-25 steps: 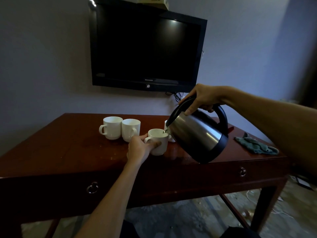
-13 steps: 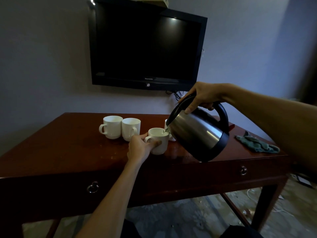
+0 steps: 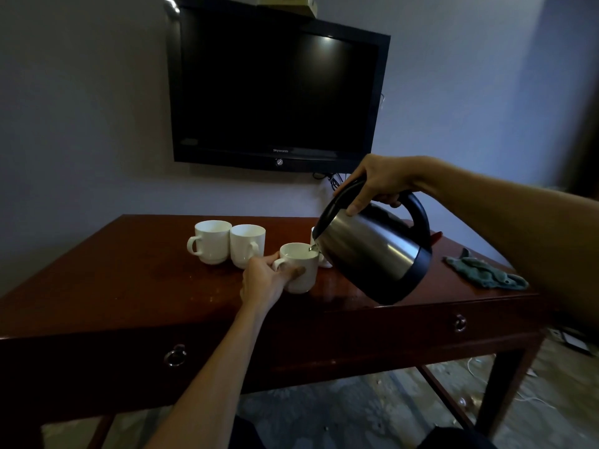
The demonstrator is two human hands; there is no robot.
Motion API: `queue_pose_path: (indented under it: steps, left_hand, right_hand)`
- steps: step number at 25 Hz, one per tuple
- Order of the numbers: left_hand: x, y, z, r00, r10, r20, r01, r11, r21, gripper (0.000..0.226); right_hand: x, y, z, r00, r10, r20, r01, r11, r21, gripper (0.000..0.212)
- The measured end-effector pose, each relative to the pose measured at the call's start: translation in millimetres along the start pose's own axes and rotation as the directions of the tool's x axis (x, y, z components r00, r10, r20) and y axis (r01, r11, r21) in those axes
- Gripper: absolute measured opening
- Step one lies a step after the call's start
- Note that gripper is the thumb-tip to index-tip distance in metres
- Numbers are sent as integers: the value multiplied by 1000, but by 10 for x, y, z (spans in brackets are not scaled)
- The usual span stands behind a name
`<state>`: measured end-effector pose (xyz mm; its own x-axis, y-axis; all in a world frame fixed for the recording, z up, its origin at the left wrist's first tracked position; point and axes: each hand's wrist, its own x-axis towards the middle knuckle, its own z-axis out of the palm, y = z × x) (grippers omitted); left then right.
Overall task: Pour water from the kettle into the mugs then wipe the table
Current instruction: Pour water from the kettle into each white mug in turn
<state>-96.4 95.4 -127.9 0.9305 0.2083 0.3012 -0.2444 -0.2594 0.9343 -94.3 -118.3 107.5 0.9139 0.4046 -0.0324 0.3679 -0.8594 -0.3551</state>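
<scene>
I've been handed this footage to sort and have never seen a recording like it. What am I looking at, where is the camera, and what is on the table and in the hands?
There is no machine here. A person wears a wide-angle camera on the head, looking forward and down, so both bare arms reach into the picture from below and from the right.

The right hand grips the black handle of a steel kettle, tilted with its spout over a white mug. The left hand holds that mug by its handle side, and it stands on the dark wooden table.

Two more white mugs stand side by side behind it, and a fourth mug is mostly hidden by the kettle. A green cloth lies crumpled on the table's right end. A switched-off television hangs on the wall above.
</scene>
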Motion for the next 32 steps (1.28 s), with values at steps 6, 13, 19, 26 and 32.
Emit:
queue_pose_path:
  steps: [6,13,19,26,32]
  left_hand:
    - [-10,9,-5,1000,3,5,-3,1000,3,60]
    - [-9,-6,-9,1000,-9,14,9,1000,-1,60]
    - [-10,-18,-20,1000,2,28,-2,1000,-3,62]
    - [-15,-12,-17,1000,-16,16,16,1000,5,68]
    - [-25,7,-16,999,-12,30,12,1000,-6,78]
  right_hand:
    - [19,8,-8,1000,5,1,-5,1000,-10,42]
    - [18,-38,-11,1000,1,5,-1,1000,-20,39]
    - [33,-54,-16,1000,7,11,-7,1000,-26,39]
    - [23,-79,-18,1000,9,13,-8,999,-31,39]
    - [14,-88,-14,1000,13,13,-13,1000,-22,40]
